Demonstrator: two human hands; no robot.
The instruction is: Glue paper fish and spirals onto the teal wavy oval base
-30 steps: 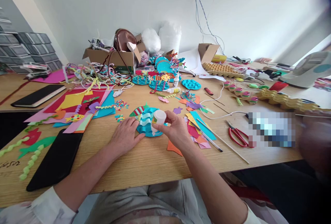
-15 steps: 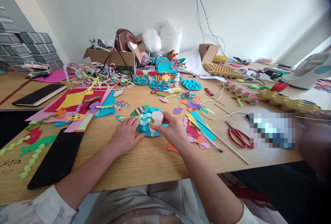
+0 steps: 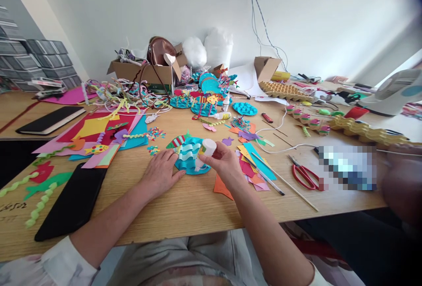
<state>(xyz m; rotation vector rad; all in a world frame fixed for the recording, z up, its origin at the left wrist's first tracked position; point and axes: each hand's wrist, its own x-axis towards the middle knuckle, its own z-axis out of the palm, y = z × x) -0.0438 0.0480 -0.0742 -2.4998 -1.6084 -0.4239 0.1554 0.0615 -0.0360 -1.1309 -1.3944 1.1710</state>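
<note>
A round turquoise craft piece (image 3: 189, 167) with wavy ridges lies on the table in front of me. Pale blue wavy strips run across its upper part, and a striped paper fish (image 3: 177, 141) sits at its upper left edge. My left hand (image 3: 160, 168) rests at the piece's left side, fingers laid on the rim and thumb spread apart below. Between thumb and fingers, my right hand (image 3: 223, 161) grips a white glue bottle (image 3: 208, 147). The bottle is tilted upside down over the right part of the piece, its nozzle low near the surface.
Paper scraps (image 3: 252, 167), a brush (image 3: 268, 180), a wooden stick (image 3: 290, 185) and red-handled scissors (image 3: 305, 176) lie to the right. At left are coloured sheets (image 3: 69, 134) and a black case (image 3: 74, 202). Finished turquoise pieces (image 3: 202, 109) stand behind. Another person's blurred hand (image 3: 400, 180) shows far right.
My right hand has moved slightly right with the glue bottle, which now leans more to the right. My left hand has stayed in place on the turquoise piece.
</note>
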